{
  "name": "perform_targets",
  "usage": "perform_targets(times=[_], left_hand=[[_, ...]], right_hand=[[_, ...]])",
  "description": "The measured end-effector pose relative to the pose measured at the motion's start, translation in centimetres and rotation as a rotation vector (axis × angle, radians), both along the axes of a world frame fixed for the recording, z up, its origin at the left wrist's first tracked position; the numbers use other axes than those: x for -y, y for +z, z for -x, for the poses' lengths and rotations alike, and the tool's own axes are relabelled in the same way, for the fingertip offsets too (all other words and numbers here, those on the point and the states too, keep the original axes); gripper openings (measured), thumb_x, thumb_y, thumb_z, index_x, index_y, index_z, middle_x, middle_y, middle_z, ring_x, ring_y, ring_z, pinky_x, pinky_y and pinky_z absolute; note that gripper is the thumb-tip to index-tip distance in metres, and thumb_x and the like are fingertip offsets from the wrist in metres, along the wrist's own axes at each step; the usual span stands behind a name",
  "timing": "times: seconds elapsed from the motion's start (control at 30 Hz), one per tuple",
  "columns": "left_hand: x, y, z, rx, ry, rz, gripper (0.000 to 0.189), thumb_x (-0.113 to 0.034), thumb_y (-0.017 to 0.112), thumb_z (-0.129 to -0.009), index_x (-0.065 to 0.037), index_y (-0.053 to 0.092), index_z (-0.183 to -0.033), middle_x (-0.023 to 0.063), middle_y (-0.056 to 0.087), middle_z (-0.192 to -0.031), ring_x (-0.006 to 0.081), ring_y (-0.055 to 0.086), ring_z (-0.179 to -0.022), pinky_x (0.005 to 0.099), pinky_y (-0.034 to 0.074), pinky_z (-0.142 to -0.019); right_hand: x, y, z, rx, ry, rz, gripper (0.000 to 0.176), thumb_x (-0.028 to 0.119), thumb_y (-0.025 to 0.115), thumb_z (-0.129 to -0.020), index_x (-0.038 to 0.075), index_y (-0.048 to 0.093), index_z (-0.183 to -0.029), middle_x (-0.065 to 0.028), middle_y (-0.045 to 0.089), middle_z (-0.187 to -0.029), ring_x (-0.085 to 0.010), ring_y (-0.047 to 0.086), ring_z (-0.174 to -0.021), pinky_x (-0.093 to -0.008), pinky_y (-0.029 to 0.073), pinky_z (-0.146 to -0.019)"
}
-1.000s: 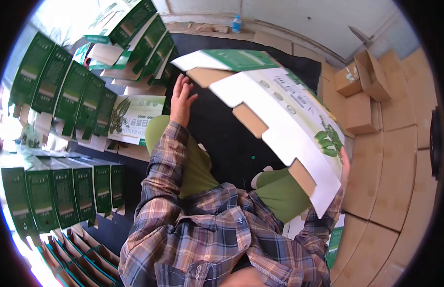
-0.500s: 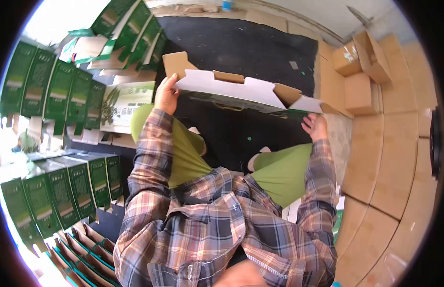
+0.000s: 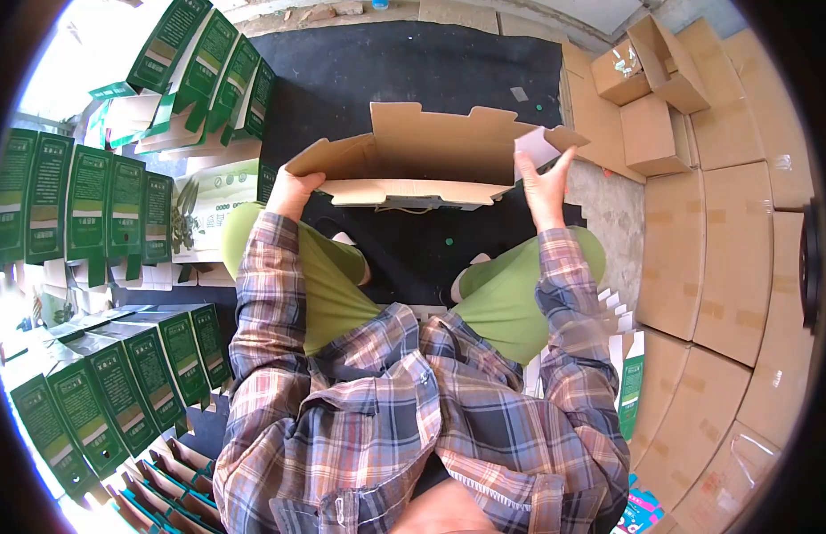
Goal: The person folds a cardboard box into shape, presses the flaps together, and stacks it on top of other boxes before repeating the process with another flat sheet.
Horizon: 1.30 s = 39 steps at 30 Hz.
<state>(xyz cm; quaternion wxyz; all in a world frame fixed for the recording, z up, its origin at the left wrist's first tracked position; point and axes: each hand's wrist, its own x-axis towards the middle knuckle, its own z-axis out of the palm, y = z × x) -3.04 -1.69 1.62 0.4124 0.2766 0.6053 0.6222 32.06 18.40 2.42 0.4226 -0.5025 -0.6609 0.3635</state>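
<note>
An open cardboard box (image 3: 449, 141) is in front of my knees, its brown inside turned up toward me. A string handle shows along its near lower side. At the box's left end, my left hand (image 3: 291, 192) is closed on the edge, thumb over the cardboard by the left flap. My right hand (image 3: 546, 191) is at the right end, thumb and fingers on either side of a small flap with a pale outer face. The fingertips there are partly hidden behind the flap.
Green printed boxes (image 3: 110, 200) stand in rows on the left, beside a white box with a plant picture (image 3: 219, 191). Sealed brown cartons (image 3: 671, 258) line the right, with small open cartons (image 3: 653, 133) at the back right. Black matting (image 3: 342, 71) covers the floor.
The box has tipped so that its open inside now faces up, and its flaps stand apart. My right hand has moved up and left, from beneath the right end onto the flap.
</note>
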Motion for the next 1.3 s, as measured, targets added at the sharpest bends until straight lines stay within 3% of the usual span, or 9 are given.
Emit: perform_targets(times=[0.1, 0.23, 0.4, 0.67, 0.73, 0.87, 1.07, 1.17, 1.3], left_hand=[[0.0, 0.0, -0.2, -0.263, -0.086, 0.082, 0.041, 0.004, 0.058, -0.075, -0.001, 0.060, -0.115, 0.0062, 0.064, -0.105, 0.0137, 0.057, -0.099, 0.0275, 0.044, -0.087], [0.0, -0.9, -1.1, -0.330, -0.029, -0.005, 0.032, -0.003, 0.060, -0.082, 0.000, 0.060, -0.114, 0.0052, 0.064, -0.102, 0.0115, 0.057, -0.094, 0.0265, 0.045, -0.084], [0.4, -0.4, -0.8, -0.182, 0.322, -0.054, 0.025, -0.012, 0.062, -0.086, 0.001, 0.061, -0.107, 0.0048, 0.063, -0.101, 0.0130, 0.059, -0.091, 0.0280, 0.046, -0.082], [0.2, 0.0, 1.3, 0.285, 0.596, -0.096, 0.056, -0.019, 0.067, -0.083, -0.007, 0.041, -0.131, 0.0107, 0.052, -0.116, 0.0221, 0.054, -0.104, 0.0346, 0.046, -0.086], [0.0, -0.1, 1.9, -0.815, 0.639, 0.030, 0.066, -0.015, 0.068, -0.077, -0.012, 0.037, -0.136, 0.0123, 0.048, -0.122, 0.0269, 0.048, -0.113, 0.0421, 0.041, -0.093], [-1.9, 5.8, -1.1, -1.740, 0.379, 0.623, 0.073, -0.004, 0.061, -0.074, -0.016, 0.033, -0.140, 0.0114, 0.035, -0.138, 0.0313, 0.032, -0.128, 0.0443, 0.029, -0.104], [-4.9, 5.3, -2.0, -1.391, 0.024, -0.034, 0.067, -0.009, 0.074, -0.067, -0.015, 0.048, -0.129, 0.0086, 0.048, -0.127, 0.0305, 0.039, -0.124, 0.0439, 0.028, -0.106], [-4.3, 4.5, -1.4, -1.383, -0.058, -0.032, 0.031, -0.028, 0.075, -0.069, -0.009, 0.066, -0.093, 0.0052, 0.061, -0.087, 0.0262, 0.056, -0.094, 0.0438, 0.032, -0.102], [-2.8, 2.7, -1.1, -1.252, -0.402, 0.161, 0.047, -0.045, 0.074, -0.069, -0.010, 0.069, -0.099, 0.0085, 0.064, -0.095, 0.0253, 0.057, -0.100, 0.0453, 0.027, -0.106]], right_hand=[[1.5, 1.0, 2.0, 0.365, -0.082, -0.098, 0.105, 0.027, 0.077, -0.071, -0.007, 0.005, -0.141, -0.0278, 0.016, -0.145, -0.0366, 0.021, -0.136, -0.0372, 0.023, -0.110], [0.1, 0.6, 1.4, 0.110, -0.032, 0.131, 0.080, -0.002, 0.052, -0.073, -0.002, 0.011, -0.142, -0.0218, 0.031, -0.142, -0.0297, 0.032, -0.133, -0.0333, 0.027, -0.108], [0.5, 1.2, -1.4, -0.242, 0.082, 0.176, 0.074, -0.003, 0.048, -0.074, 0.011, 0.026, -0.143, -0.0078, 0.051, -0.124, -0.0144, 0.058, -0.096, -0.0256, 0.052, -0.063], [1.1, -1.5, -3.9, -0.299, 0.029, 0.538, 0.033, 0.006, 0.055, -0.084, 0.002, 0.052, -0.116, -0.0101, 0.060, -0.110, -0.0212, 0.063, -0.092, -0.0369, 0.055, -0.070], [1.1, -1.0, -4.3, -0.386, 0.082, 0.579, 0.032, 0.005, 0.055, -0.084, 0.001, 0.052, -0.116, -0.0107, 0.060, -0.107, -0.0221, 0.063, -0.091, -0.0377, 0.056, -0.070], [1.8, -1.1, -4.4, -0.368, 0.101, 0.563, 0.032, 0.006, 0.056, -0.084, 0.001, 0.052, -0.116, -0.0102, 0.060, -0.106, -0.0222, 0.063, -0.090, -0.0383, 0.055, -0.070], [2.4, -1.0, -4.7, -0.391, 0.075, 0.569, 0.030, 0.008, 0.056, -0.086, -0.001, 0.053, -0.114, -0.0103, 0.061, -0.104, -0.0222, 0.063, -0.090, -0.0384, 0.055, -0.073], [1.9, -1.6, -5.0, -0.403, 0.059, 0.574, 0.031, 0.010, 0.056, -0.087, -0.001, 0.052, -0.115, -0.0104, 0.060, -0.107, -0.0224, 0.062, -0.092, -0.0390, 0.055, -0.073], [2.4, -0.7, -4.0, -0.387, 0.056, 0.547, 0.037, 0.015, 0.057, -0.088, 0.001, 0.049, -0.121, -0.0098, 0.058, -0.112, -0.0207, 0.061, -0.096, -0.0373, 0.054, -0.073]])
